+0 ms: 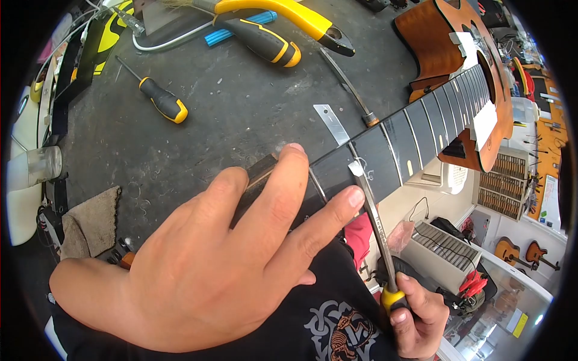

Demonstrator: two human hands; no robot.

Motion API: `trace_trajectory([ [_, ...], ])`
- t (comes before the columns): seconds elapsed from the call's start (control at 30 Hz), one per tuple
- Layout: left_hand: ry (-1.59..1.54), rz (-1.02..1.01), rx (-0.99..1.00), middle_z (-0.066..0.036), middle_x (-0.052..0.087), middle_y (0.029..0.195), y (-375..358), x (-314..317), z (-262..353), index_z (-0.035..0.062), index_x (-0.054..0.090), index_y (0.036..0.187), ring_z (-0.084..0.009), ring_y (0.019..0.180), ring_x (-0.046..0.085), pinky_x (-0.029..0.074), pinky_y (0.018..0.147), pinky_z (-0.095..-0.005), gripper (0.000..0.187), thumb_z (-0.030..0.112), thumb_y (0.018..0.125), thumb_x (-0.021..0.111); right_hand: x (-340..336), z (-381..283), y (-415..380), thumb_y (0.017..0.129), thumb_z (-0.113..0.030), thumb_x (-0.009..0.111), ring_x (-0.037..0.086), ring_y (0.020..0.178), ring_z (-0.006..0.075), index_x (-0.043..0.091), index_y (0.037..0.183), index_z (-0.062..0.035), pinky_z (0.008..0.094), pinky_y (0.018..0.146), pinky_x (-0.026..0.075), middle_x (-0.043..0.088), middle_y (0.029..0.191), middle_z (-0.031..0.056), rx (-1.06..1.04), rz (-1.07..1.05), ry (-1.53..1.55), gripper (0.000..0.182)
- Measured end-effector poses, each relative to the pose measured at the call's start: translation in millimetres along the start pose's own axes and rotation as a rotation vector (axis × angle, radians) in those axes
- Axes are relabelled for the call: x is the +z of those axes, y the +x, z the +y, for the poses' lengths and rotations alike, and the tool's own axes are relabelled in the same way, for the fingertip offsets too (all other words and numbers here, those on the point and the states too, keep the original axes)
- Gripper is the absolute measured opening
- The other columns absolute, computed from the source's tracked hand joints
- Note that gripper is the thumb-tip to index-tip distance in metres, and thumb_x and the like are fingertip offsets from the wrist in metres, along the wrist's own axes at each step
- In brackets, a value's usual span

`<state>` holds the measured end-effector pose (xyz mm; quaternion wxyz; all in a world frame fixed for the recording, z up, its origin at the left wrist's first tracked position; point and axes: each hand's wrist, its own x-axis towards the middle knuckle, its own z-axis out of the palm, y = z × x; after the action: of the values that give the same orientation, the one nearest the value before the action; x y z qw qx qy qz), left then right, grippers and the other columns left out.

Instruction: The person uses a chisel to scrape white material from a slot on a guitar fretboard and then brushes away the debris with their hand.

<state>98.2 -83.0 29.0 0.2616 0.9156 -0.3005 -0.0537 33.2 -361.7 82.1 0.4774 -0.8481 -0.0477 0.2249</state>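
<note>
An acoustic guitar's neck [385, 132], with a dark fretboard and metal frets, runs diagonally from the body at upper right toward my left hand. My left hand [223, 259] lies palm down over the near part of the neck, fingers spread. Its index fingertip is close beside a chisel's steel shaft. In my right hand [421, 319], below the neck, is the black and yellow handle of that chisel [378, 225]. The flat, shiny tip lies on the fretboard between two frets, with thin curled pale shavings around it. White tape [484, 126] covers a spot beside the fretboard.
On the dark bench [229, 120] lie a small screwdriver [162, 99], a larger black and yellow handle [259, 42], a trapezoid blade [331, 124] and a slim steel tool [349, 87] near the neck. A brown cloth [90, 222] and a glass jar [45, 162] are at left.
</note>
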Motion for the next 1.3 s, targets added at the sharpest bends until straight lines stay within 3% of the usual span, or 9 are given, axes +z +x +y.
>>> trace_trajectory([
  [0.67,-0.021,-0.023,-0.028,-0.029,0.048,0.136,-1,5,-6,0.0118,0.059,0.142,-0.0367,0.094,0.059,0.054,0.077,-0.0410,0.088,0.028,0.060,0.086,-1,-4,-2,0.100,-0.013,0.063,0.068,0.109,0.0246,0.058,0.134,0.0097,0.0316,0.099,0.045,0.070,0.121,0.0223,0.017,0.001,-0.014,0.041],
  [0.73,0.100,0.121,0.197,-0.029,0.048,0.136,3,17,-23,0.0115,0.058,0.142,-0.0368,0.094,0.059,0.054,0.077,-0.0410,0.088,0.027,0.061,0.086,-1,-2,-3,0.100,-0.013,0.063,0.068,0.109,0.0248,0.058,0.134,0.0097,0.0316,0.099,0.046,0.070,0.120,0.0222,0.018,0.000,-0.016,0.042],
  [0.83,0.067,0.258,0.278,-0.029,0.047,0.136,11,7,-9,0.0113,0.058,0.143,-0.0370,0.094,0.059,0.053,0.077,-0.0411,0.088,0.027,0.061,0.086,-2,-1,-3,0.100,-0.013,0.063,0.068,0.109,0.0251,0.058,0.134,0.0098,0.0316,0.099,0.046,0.070,0.120,0.0221,0.019,-0.004,-0.015,0.042],
  [1.03,0.063,0.169,0.174,-0.030,0.047,0.136,1,24,-22,0.0114,0.058,0.143,-0.0372,0.094,0.059,0.053,0.077,-0.0408,0.089,0.027,0.060,0.087,-1,-3,-4,0.100,-0.014,0.063,0.068,0.110,0.0252,0.058,0.134,0.0095,0.0315,0.099,0.046,0.070,0.121,0.0219,0.035,0.000,0.009,0.041],
  [1.17,0.068,0.243,0.259,-0.030,0.047,0.136,7,5,-5,0.0114,0.058,0.143,-0.0375,0.094,0.059,0.053,0.077,-0.0409,0.089,0.027,0.060,0.087,-1,-5,-4,0.100,-0.015,0.063,0.068,0.109,0.0248,0.059,0.134,0.0090,0.0313,0.099,0.046,0.070,0.120,0.0215,0.032,0.011,-0.002,0.041],
  [1.23,0.000,-0.013,-0.008,-0.030,0.047,0.136,1,-1,1,0.0114,0.058,0.143,-0.0377,0.094,0.059,0.053,0.077,-0.0411,0.090,0.027,0.059,0.087,0,-4,-4,0.100,-0.015,0.063,0.068,0.109,0.0246,0.059,0.134,0.0090,0.0312,0.099,0.046,0.070,0.120,0.0214,0.032,0.012,0.002,0.041],
  [1.3,0.006,-0.021,-0.011,-0.030,0.048,0.136,0,-1,1,0.0115,0.058,0.143,-0.0377,0.094,0.059,0.053,0.077,-0.0412,0.089,0.027,0.060,0.087,1,-3,-4,0.101,-0.015,0.063,0.068,0.109,0.0244,0.058,0.134,0.0090,0.0311,0.099,0.046,0.070,0.120,0.0213,0.034,0.013,0.008,0.041],
])
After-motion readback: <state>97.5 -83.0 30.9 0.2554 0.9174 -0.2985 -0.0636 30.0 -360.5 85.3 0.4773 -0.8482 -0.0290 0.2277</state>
